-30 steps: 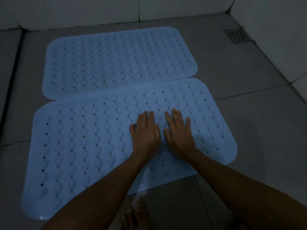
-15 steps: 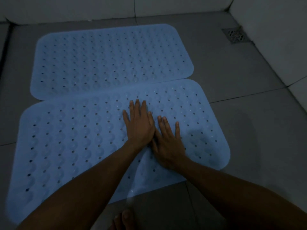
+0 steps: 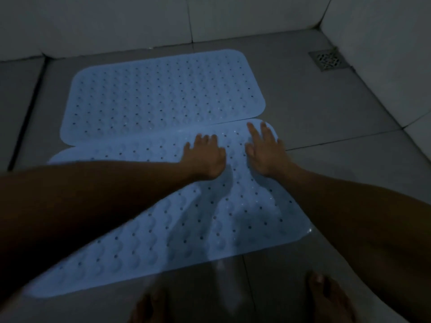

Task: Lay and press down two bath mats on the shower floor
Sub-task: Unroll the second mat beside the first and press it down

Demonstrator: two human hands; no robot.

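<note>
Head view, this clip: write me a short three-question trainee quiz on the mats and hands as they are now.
1. True or false: both hands lie flat on the near mat.
2. Which hand is closer to the floor drain? A) left hand B) right hand
3. Fill in: the far mat lies between the near mat and the ____.

Key: 1 true; 2 B; 3 wall.
</note>
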